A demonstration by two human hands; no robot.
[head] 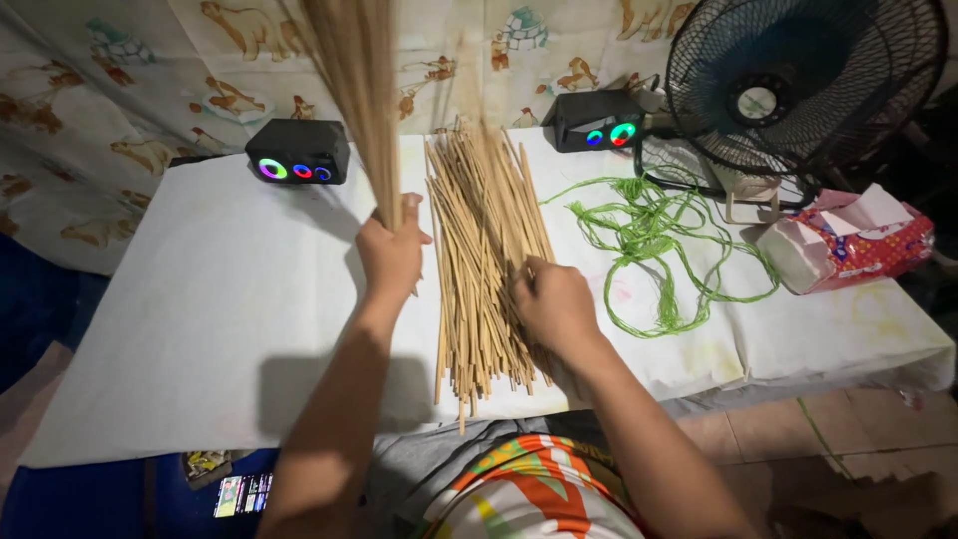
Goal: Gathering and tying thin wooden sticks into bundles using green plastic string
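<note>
Two bare hands work over a table (200, 329) covered in white paper, seen from above. The left hand (391, 252) is closed in a fist around a bundle of thin tan sticks (354, 90), holding it upright so it rises out of the top of the picture. The right hand (555, 304) lies palm down on a loose pile of the same sticks (479, 250), which lies flat at the middle of the table and runs from the far edge to the near one; its fingers curl into the pile, but whether they pinch any stick cannot be told. Just right of the pile lies a tangle of green cord (659, 240). Two small black speakers with coloured glowing rings stand at the far edge, one left (297, 152), one right (595, 121). A black fan (798, 80) stands at far right, with a pink tissue pack (848, 240) near it.
</note>
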